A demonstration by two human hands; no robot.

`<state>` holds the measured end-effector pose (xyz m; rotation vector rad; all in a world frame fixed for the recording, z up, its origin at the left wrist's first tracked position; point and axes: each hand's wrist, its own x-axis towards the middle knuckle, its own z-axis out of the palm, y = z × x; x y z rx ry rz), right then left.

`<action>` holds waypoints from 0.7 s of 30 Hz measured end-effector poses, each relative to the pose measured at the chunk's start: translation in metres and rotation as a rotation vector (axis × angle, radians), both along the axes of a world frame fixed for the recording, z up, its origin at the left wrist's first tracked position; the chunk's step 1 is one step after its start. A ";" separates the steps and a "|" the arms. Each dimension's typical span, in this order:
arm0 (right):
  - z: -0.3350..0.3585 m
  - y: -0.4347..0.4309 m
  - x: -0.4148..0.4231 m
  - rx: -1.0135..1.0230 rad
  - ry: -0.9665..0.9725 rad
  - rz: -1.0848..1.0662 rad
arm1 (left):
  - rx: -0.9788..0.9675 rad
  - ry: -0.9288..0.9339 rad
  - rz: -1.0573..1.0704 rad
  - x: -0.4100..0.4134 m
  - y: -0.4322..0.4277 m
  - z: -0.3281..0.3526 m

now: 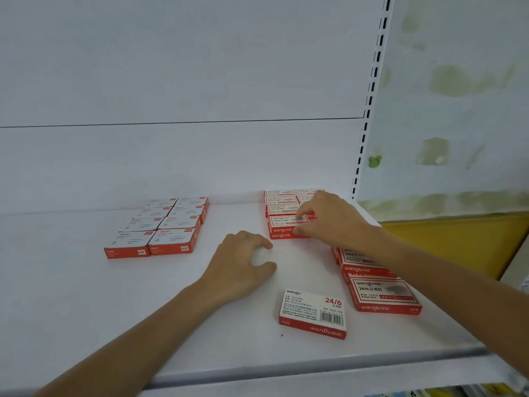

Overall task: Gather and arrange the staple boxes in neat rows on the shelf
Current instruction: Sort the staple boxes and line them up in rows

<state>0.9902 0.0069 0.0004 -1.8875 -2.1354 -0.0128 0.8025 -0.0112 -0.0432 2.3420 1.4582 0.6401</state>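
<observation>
Red and white staple boxes lie on a white shelf [86, 310]. At the back right stand stacked rows of them [282, 200]. My right hand [329, 219] pinches the front box of those rows [286, 227], fingers on its top and thumb at its front edge. My left hand [243, 265] hovers over bare shelf just left of it, fingers loosely curled and holding nothing. One loose box [313, 313] lies back side up near the front. Further boxes [383, 296] are piled at the right under my forearm.
A tidy block of orange and white boxes [160, 227] in two columns sits at the back left. The slotted shelf upright [369, 110] rises at the right, with a yellow panel [458, 242] beyond it. The shelf's front lip [257, 371] runs along the bottom.
</observation>
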 end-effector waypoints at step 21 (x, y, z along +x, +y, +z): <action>0.015 -0.024 0.060 -0.184 0.104 -0.187 | -0.102 -0.127 -0.244 0.054 -0.013 0.024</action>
